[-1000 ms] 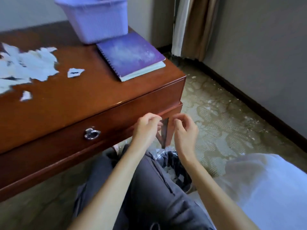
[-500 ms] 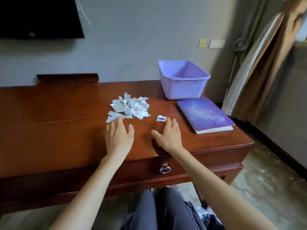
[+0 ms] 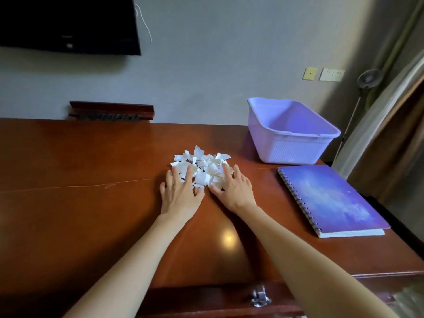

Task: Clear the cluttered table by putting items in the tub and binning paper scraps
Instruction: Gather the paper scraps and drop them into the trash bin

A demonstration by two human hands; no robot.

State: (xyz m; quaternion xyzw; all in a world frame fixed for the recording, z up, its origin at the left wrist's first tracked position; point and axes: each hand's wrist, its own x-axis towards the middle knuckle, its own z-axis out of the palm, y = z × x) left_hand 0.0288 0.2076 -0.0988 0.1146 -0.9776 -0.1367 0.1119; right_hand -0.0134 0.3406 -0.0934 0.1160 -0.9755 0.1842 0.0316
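A heap of torn white paper scraps (image 3: 203, 165) lies in the middle of the brown wooden table (image 3: 68, 203). My left hand (image 3: 180, 193) lies flat with straight fingers on the heap's near left side. My right hand (image 3: 232, 190) lies flat on its near right side, fingertips among the scraps. A lilac plastic tub (image 3: 290, 131) stands at the back right and looks empty. A purple spiral notebook (image 3: 328, 198) lies closed near the table's right edge, in front of the tub.
A dark screen (image 3: 68, 24) hangs on the grey wall. A low wooden rack (image 3: 111, 111) sits at the table's back edge. A metal drawer pull (image 3: 260, 296) shows at the front. Curtains (image 3: 390, 134) hang at the right. The bin is out of view.
A second ago both hands were below the table's edge over a bin bag. They rose onto the table and slid forward, meeting the scrap heap from both sides; the stray scrap has joined it.
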